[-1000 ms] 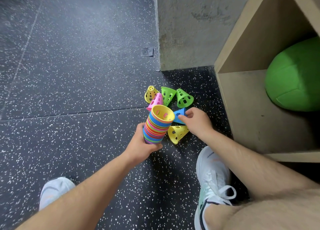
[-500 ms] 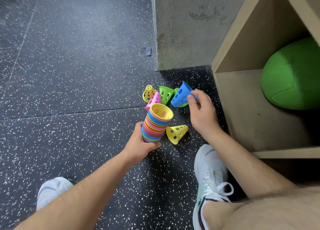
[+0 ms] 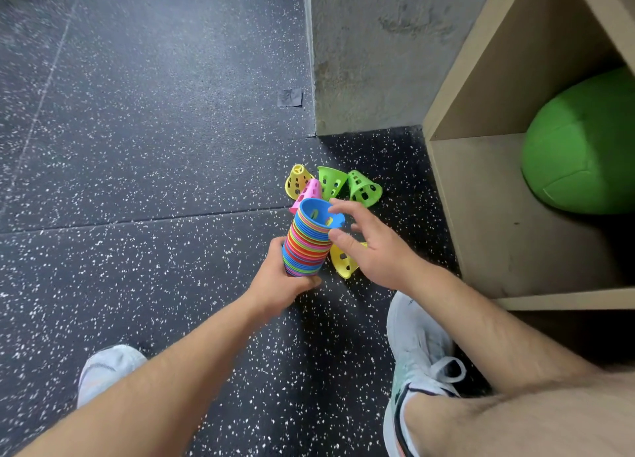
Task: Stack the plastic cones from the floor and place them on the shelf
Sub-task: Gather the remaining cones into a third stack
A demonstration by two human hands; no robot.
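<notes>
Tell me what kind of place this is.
Probably a gym or training room: speckled rubber floor, a green ball in the wooden shelf, and a stack of plastic cones.

The lower end of the stack of cones (image 3: pixel 307 243) is covered by the left hand (image 3: pixel 280 281), whose fingers are hidden behind it. Most of the pink cone (image 3: pixel 309 191) is screened by the stack; only its narrow end and one side are seen. The nearer yellow cone (image 3: pixel 343 262) is partly covered by the right hand (image 3: pixel 374 250). The green ball (image 3: pixel 584 147) is cut off by the right edge, and the shelf (image 3: pixel 481 216) by the top and right edges. The left shoe (image 3: pixel 103 367) is partly hidden under the left forearm; the right shoe (image 3: pixel 415 346) is cut by the bottom edge.
</notes>
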